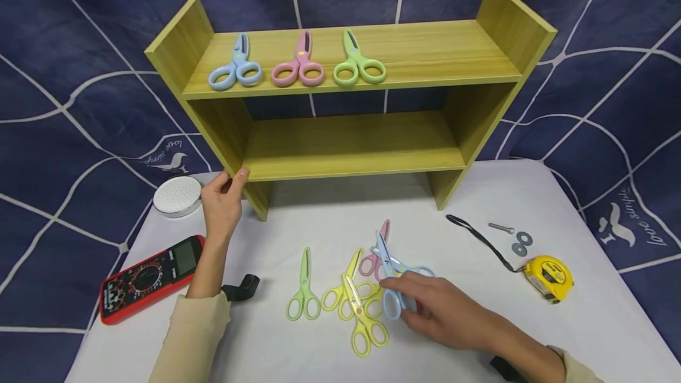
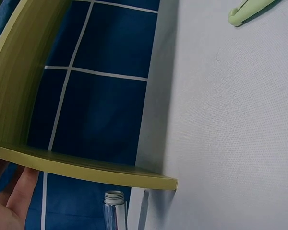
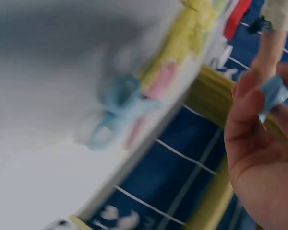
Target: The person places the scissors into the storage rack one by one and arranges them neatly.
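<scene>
- Person's right hand pinches the handle loop of blue scissors, thumb & fingers curled round it, blades pointing away toward the shelf; the pair sits at the right of the scissor pile, mid-table; can't tell whether it is raised off the cloth.
- Right wrist view is blurred: the fingers close on a pale blue handle piece, nothing finer is readable.
- Left hand grips the front left corner of the yellow-green wooden shelf unit, thumb on the lower board's edge, fingers wrapped behind the side panel; cream sleeve runs back toward the viewer.
- Left wrist view: fingertips lie under the lower board's edge.
- On the white tablecloth: green scissors lying apart at left, two yellow scissors overlapping, pink scissors partly beneath the blue pair.
- Top shelf holds three pairs in a row, L to R: light blue scissors, pink shelf scissors, green shelf scissors, handles toward the front.
- Left of the table: red multimeter near the sleeve, round white disc behind it.
- Right: yellow tape measure w/ black wrist strap; bolt & washers just beyond.
- Backdrop: navy cloth w/ white lines.
</scene>
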Demonstrator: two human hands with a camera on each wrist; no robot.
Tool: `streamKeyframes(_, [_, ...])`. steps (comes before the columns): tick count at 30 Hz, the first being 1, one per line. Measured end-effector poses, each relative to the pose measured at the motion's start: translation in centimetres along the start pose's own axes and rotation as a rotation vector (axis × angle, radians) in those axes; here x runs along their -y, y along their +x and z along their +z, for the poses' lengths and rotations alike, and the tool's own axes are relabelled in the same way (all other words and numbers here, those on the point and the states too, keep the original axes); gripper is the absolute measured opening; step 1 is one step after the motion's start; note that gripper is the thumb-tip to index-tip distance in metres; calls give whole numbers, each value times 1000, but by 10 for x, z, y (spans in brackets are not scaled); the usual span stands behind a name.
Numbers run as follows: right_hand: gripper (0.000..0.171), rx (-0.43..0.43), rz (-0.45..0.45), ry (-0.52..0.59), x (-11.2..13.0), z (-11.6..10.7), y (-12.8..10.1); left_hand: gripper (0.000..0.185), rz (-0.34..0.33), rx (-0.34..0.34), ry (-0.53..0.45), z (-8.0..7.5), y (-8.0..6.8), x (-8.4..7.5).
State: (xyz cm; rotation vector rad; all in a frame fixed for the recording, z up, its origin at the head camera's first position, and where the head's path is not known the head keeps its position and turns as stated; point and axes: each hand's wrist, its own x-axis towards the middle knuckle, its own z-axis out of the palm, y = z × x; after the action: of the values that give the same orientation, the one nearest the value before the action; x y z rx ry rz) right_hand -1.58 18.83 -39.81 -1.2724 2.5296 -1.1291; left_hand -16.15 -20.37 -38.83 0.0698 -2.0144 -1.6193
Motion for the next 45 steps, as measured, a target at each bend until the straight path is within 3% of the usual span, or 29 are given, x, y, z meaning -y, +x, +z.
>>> streamKeyframes(2, [59,-95,-41,-3,9,-12,7,30,-11,-1,9,0,-1,-1])
streamKeyframes(5, [58,-218,-13,-40,26,-37,19,30,-17,1,16,0,-1,-1])
streamKeyframes(10, [55,-434,20,-198,46,-87,43,27,-12,-8,10,-1,1,6])
streamKeyframes(16, [61,-542,21,-272,56,-134,65,26,-3,-20,-17,0,1,5])
streamKeyframes(22, [62,-685,32,-264,57,-150,72,28,7,-16,-26,2,0,6])
streamKeyframes(33, [49,-933,-40,-84,51,-163,103,26,3,-24,-19,0,2,7])
streamKeyframes(39, [37,-1010,41,-46,46,-179,131,27,2,-25,-25,-1,2,6])
streamKeyframes(45, [42,-913,195,-87,44,-190,148,27,-1,-27,-35,1,1,7])
